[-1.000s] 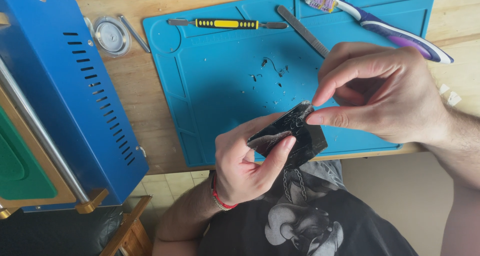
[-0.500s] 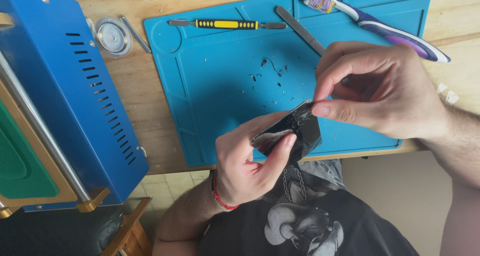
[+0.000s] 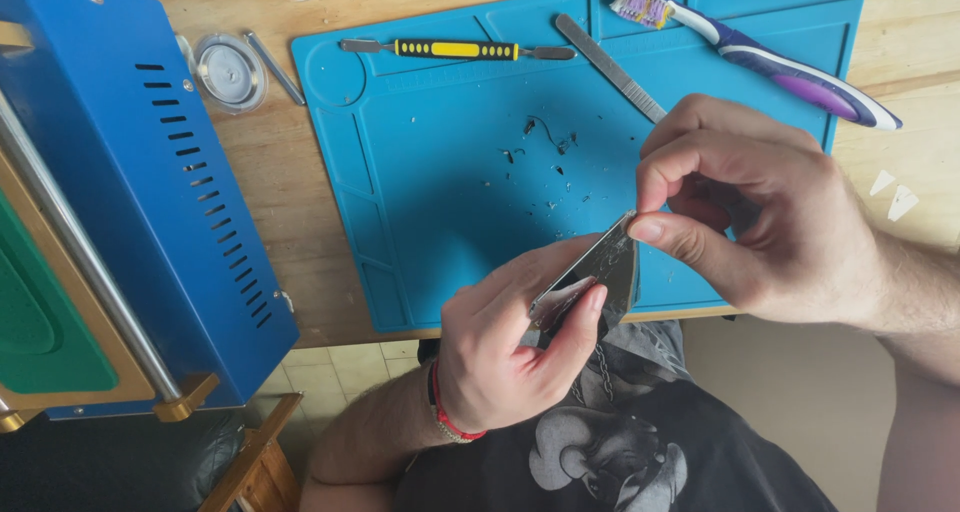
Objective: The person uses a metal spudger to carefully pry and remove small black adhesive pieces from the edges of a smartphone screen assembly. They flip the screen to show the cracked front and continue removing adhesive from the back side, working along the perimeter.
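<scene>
dark flat part [image 3: 590,277] gripped in the left hand [image 3: 510,347], right hand [image 3: 745,207] pinching its upper corner, both closed tight above the blue mat [image 3: 440,192].

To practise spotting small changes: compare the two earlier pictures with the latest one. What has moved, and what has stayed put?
Little changed. The left hand keeps its grip on the small dark flat part, now turned more edge-on. The right hand still pinches its upper corner. The yellow-handled tool, metal spatula, toothbrush and blue mat stayed where they were.
</scene>
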